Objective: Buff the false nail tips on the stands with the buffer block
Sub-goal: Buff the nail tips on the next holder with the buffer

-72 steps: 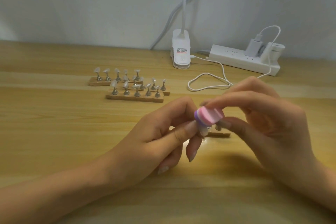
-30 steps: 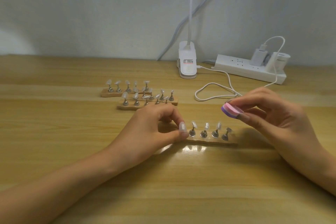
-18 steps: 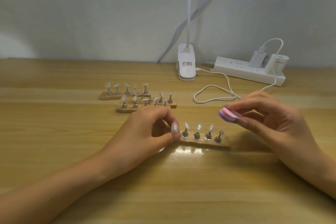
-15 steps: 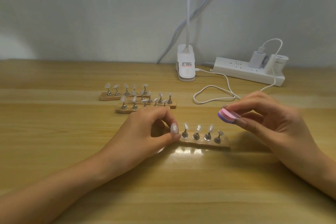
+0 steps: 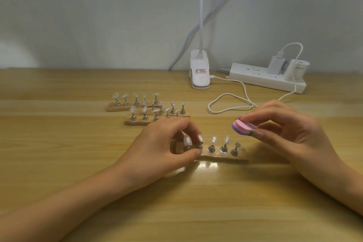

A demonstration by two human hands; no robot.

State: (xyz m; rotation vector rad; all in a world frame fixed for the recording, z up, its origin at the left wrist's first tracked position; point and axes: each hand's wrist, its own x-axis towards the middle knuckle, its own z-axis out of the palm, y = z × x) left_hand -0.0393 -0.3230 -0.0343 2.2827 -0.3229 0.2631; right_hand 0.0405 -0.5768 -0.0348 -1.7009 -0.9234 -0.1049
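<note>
Buffer block [image 5: 244, 127]: a small pad, pink layer over purple, shown raised above the table [image 5: 59, 143] and pinched at its right end between the thumb and the curled fingers of the right hand [image 5: 290, 133]. Its free end is pointed left, above and just to the right of the near stand [image 5: 220, 156], with no tip touched.

Near stand: a wooden strip laid crosswise in front of the person, on which a row of metal pegs is set, each capped by one of the false nail tips [image 5: 213, 140]. Three pegs are seen clear of the hands. The left end of the strip is gripped by the left hand [image 5: 163, 147], the thumb laid along the front edge and the fingers curled behind the two leftmost pegs.

Further stands [image 5: 135, 122], likewise loaded with tips, are grouped behind the left hand, well apart from the block.

At the back of the table, by the wall, a white clip lamp [image 5: 200, 72] and a power strip [image 5: 261, 80] are placed; a white cable [image 5: 229, 102] is looped between them.
</note>
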